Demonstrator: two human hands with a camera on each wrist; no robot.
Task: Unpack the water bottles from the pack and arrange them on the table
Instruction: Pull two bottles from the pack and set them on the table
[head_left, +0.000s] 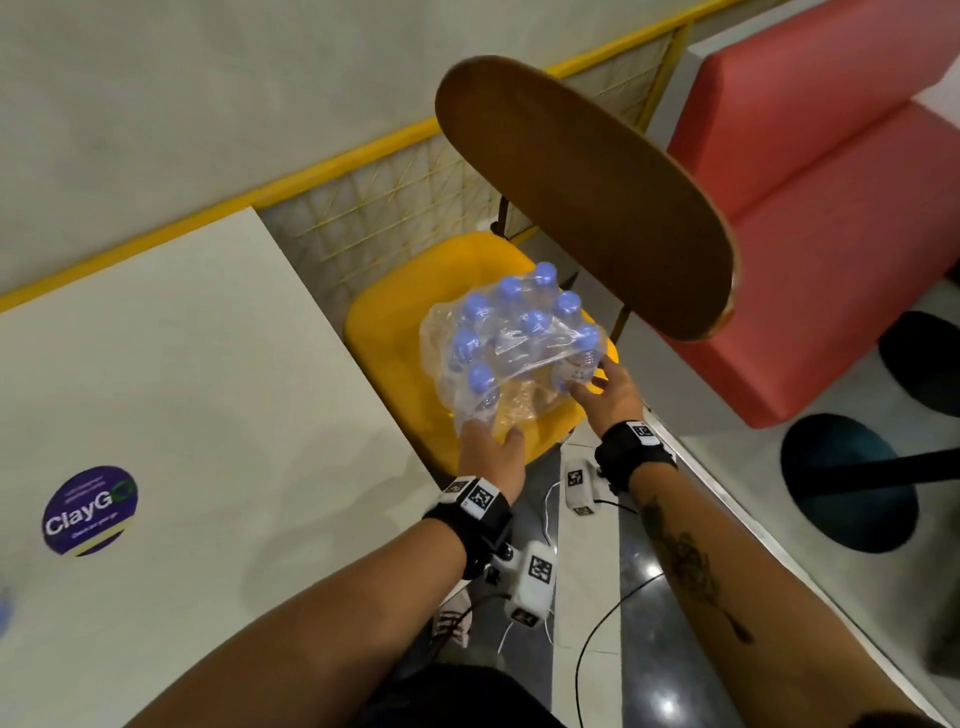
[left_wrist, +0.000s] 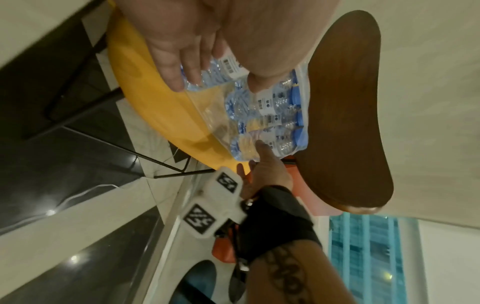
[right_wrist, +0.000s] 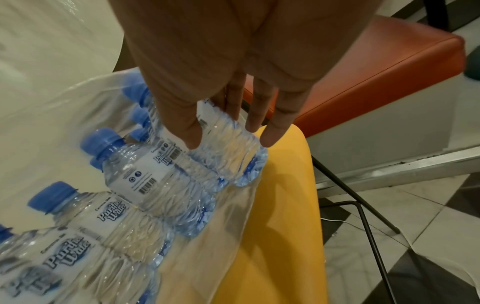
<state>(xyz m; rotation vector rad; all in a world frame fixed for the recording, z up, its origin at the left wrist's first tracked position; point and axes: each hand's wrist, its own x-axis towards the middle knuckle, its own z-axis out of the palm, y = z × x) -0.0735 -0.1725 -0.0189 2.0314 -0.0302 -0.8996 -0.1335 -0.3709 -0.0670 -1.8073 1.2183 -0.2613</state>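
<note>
A shrink-wrapped pack of water bottles (head_left: 519, 338) with blue caps is tilted over the yellow chair seat (head_left: 395, 322). Its clear wrap is torn open and hangs loose at the near side. My left hand (head_left: 488, 431) grips the near-left end of the pack (left_wrist: 265, 115), with the thumb on one side and the fingers (left_wrist: 179, 82) on the other. My right hand (head_left: 592, 387) holds the end bottle at the right side. In the right wrist view that bottle (right_wrist: 228, 152) sits between the thumb and the fingers (right_wrist: 269, 137). The white table (head_left: 156, 364) lies to the left.
The chair's brown wooden backrest (head_left: 582, 197) rises just behind the pack. A red bench (head_left: 810, 208) stands to the right, a yellow railing (head_left: 363, 156) behind. A round purple sticker (head_left: 89, 510) is on the table. Cables (head_left: 597, 623) trail on the tiled floor.
</note>
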